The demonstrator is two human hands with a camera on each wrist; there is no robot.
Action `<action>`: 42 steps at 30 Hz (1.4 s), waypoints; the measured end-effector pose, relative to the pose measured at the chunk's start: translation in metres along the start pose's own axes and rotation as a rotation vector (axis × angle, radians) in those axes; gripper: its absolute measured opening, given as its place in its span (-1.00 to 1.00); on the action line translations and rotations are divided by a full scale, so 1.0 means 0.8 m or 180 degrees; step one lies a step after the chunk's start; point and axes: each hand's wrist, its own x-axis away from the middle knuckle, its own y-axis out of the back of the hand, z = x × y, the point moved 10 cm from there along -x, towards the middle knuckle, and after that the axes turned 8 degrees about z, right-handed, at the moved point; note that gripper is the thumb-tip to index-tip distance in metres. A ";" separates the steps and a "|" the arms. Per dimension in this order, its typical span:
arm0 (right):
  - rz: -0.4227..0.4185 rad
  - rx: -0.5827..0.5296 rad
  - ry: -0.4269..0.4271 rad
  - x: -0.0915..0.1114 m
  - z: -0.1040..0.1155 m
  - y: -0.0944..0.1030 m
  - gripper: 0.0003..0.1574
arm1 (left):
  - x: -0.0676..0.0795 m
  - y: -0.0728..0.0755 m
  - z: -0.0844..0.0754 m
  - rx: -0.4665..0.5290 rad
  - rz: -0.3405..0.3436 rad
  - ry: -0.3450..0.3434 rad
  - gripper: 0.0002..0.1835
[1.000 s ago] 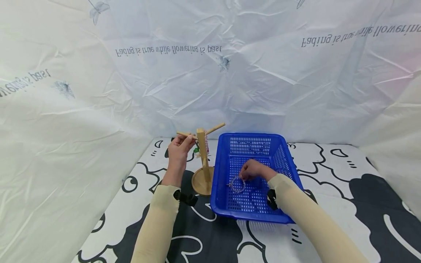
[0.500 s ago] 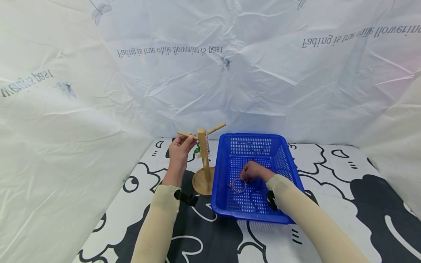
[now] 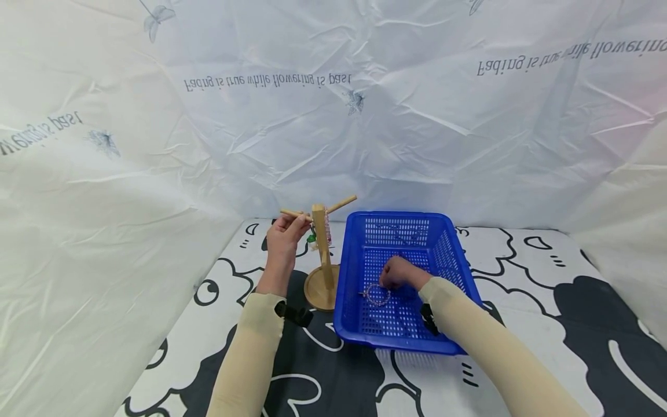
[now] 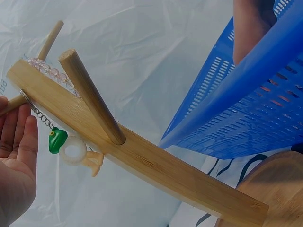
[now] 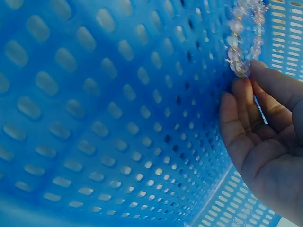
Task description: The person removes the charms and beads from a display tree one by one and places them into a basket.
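Note:
In the head view, my left hand [image 3: 283, 240] pinches the left peg of a wooden stand [image 3: 322, 246] with a round base. A keychain [image 4: 57, 139] with a green animal-head charm and a pale ring hangs from that peg in the left wrist view. Behind the post, a pink beaded bracelet [image 4: 61, 76] hangs on another peg. Inside the blue basket [image 3: 406, 343], my right hand [image 3: 398, 272] pinches a clear and pale pink beaded bracelet [image 5: 236, 42] between thumb and fingers. Its loop extends to the left of my fingertips.
The basket stands just right of the stand's base, its rim close to the post. Below both lies a black and white cartoon-print cloth [image 3: 526, 301]. A white printed sheet [image 3: 333, 133] rises behind. One bare peg [image 4: 90, 94] juts from the post's front.
My right hand has dropped slightly into the basket, and the bracelet it holds appears tilted flatter. The left hand and stand have stayed in place.

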 end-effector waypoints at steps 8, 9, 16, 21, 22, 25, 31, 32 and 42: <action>0.0084 -0.0011 0.0088 0.014 0.013 0.016 -0.80 | 0.001 0.001 0.001 0.0005 -0.0019 0.0014 -0.95; 0.0065 -0.0020 0.0128 0.015 0.015 0.021 -0.78 | 0.001 0.001 0.001 0.0005 -0.0018 0.0007 -0.95; -0.0084 -0.0171 0.0359 0.034 0.038 0.056 -0.63 | 0.002 0.000 -0.001 0.0044 0.0004 -0.0031 -0.92; -0.0227 -0.0384 0.0443 0.051 0.054 0.077 -0.58 | 0.002 -0.001 -0.003 0.0047 0.0007 -0.0027 -0.93; -0.0256 -0.0435 0.0476 0.055 0.058 0.081 -0.57 | 0.002 -0.001 -0.003 0.0045 0.0009 -0.0021 -0.94; -0.0365 -0.0653 0.0543 0.065 0.071 0.092 -0.54 | 0.002 -0.002 -0.003 0.0051 0.0008 -0.0015 -0.96; -0.0589 -0.1170 0.0796 0.087 0.112 0.115 -0.47 | 0.003 -0.003 -0.003 0.0123 0.0010 -0.0048 -0.95; -0.0614 -0.1237 0.0854 0.091 0.119 0.118 -0.46 | 0.003 -0.003 -0.003 0.0119 0.0014 -0.0052 -0.95; -0.0847 -0.1529 0.1106 0.101 0.166 0.133 -0.46 | 0.003 -0.004 -0.002 0.0060 0.0048 -0.0059 -0.95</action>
